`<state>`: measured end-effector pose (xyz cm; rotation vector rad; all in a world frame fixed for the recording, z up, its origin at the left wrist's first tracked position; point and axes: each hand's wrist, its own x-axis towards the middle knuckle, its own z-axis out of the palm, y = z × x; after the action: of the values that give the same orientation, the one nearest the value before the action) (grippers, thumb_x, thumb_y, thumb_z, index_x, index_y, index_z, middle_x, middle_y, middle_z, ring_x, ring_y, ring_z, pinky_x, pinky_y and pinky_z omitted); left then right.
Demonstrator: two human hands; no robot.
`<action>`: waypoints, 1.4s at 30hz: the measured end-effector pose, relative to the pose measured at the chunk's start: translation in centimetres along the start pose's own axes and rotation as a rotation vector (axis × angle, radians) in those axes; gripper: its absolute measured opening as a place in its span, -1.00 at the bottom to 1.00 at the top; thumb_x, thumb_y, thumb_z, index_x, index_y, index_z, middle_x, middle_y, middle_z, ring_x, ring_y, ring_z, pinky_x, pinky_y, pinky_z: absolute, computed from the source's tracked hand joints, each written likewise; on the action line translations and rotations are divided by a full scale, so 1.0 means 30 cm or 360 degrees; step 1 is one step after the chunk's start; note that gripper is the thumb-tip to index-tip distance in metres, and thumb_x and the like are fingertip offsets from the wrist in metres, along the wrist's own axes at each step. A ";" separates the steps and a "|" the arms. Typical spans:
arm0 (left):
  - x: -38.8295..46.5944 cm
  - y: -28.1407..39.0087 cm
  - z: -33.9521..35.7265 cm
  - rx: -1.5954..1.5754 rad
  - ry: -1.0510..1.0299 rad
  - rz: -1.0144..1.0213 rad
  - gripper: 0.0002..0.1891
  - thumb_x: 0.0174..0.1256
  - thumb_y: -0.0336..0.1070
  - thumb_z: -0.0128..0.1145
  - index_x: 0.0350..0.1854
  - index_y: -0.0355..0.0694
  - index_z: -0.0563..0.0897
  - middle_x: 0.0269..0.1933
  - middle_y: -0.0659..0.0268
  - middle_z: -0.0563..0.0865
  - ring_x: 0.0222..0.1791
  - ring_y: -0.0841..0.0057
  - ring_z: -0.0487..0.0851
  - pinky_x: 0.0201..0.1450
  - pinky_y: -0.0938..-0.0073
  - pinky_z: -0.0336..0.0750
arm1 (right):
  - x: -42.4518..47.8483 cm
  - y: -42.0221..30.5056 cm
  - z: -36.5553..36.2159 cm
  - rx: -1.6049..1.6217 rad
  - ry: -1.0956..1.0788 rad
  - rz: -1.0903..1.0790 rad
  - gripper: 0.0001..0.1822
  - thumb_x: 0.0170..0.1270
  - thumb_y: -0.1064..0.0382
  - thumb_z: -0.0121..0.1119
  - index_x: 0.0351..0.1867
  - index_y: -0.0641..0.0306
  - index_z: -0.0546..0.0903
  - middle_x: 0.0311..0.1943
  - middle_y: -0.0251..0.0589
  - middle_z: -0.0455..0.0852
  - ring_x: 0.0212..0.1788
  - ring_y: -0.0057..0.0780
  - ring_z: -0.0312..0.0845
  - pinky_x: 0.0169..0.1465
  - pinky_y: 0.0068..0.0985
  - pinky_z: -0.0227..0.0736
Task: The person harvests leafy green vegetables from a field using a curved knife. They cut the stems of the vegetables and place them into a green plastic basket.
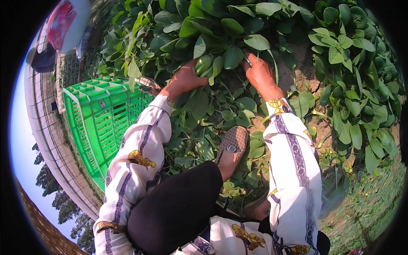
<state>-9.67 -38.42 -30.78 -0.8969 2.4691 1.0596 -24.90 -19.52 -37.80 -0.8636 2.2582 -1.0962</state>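
My left hand [185, 79] is closed around a head of bok choy [204, 66], whose pale green stalks face me between thumb and fingers. My right hand [261, 75] grips a thin metal tool [247, 60], perhaps a small knife; only a short shiny part shows, and leaves cover its far end. That hand is low among the bok choy plants [234, 57], close to the soil. Broad green leaves hang over the fingertips of both hands.
A green plastic crate [111, 118] stands at my left. Another person [68, 28] is at the upper left, beside a pale crate [67, 73]. More bok choy [360, 105] grows on the right. Loose leaves [191, 137] cover the ground around my shoe [234, 142].
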 end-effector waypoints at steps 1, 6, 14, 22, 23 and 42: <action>-0.020 0.022 -0.016 0.0051 -0.0023 -0.0080 -0.06 -0.21 -0.09 0.43 0.37 -0.03 0.29 0.00 0.13 0.66 0.00 0.35 0.64 0.08 0.43 0.48 | 0.007 -0.038 -0.002 0.0021 -0.0062 0.0075 -0.70 0.23 0.28 0.13 0.01 0.18 0.53 -0.38 0.15 0.62 -0.27 0.18 0.51 -0.27 -0.16 0.41; -0.051 0.108 -0.066 0.0268 -0.0290 -0.0427 -0.08 -0.18 -0.09 0.44 0.36 -0.11 0.30 -0.01 0.15 0.66 0.01 0.42 0.63 0.09 0.44 0.47 | -0.092 -0.015 -0.060 0.0093 -0.0159 -0.0117 -0.69 0.26 0.26 0.14 0.01 0.24 0.50 -0.36 0.13 0.62 -0.28 0.16 0.52 -0.26 -0.26 0.42; -0.211 0.115 -0.048 -0.0403 -0.0313 0.0820 -0.08 -0.07 -0.17 0.40 0.37 -0.33 0.20 0.37 0.12 0.31 0.36 0.31 0.27 0.38 0.34 0.14 | -0.306 -0.091 -0.126 0.1699 0.0001 0.0529 -0.50 0.29 0.17 0.21 0.20 0.31 0.39 -0.45 -0.25 0.63 -0.75 -0.79 0.24 -0.68 -0.75 0.21; -0.336 0.194 0.065 -0.0442 -0.0474 0.0769 0.08 -0.13 -0.11 0.45 0.44 -0.32 0.06 0.28 0.13 0.40 0.28 0.34 0.36 0.35 0.35 0.17 | -0.362 -0.172 -0.155 0.2281 -0.0030 0.0579 -0.53 0.22 0.16 0.29 0.06 0.33 0.43 -0.48 -0.45 0.41 -0.62 -0.73 0.32 -0.60 -0.69 0.23; -0.344 0.202 0.072 -0.0449 -0.0449 0.0787 0.07 -0.12 -0.14 0.45 0.43 -0.32 0.06 0.26 0.14 0.42 0.27 0.36 0.37 0.35 0.37 0.18 | -0.372 -0.166 -0.159 0.2310 0.0017 0.0613 -0.58 0.19 0.20 0.32 0.00 0.31 0.45 -0.48 -0.44 0.44 -0.61 -0.72 0.34 -0.60 -0.70 0.24; -0.358 0.042 0.200 -0.1540 -0.0917 -0.0208 -0.51 0.17 -0.04 0.32 0.01 -0.29 0.55 -0.19 0.35 0.68 -0.24 0.67 0.62 -0.19 0.60 0.51 | -0.495 -0.242 -0.165 0.1817 -0.0464 0.0635 -0.59 0.11 0.12 0.38 -0.18 0.40 0.55 -0.51 -0.39 0.55 -0.61 -0.75 0.42 -0.61 -0.73 0.33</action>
<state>-2.17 -28.80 -28.86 -0.7831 1.3536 2.1366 -15.58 -9.87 -26.96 -0.0662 1.1414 -1.6055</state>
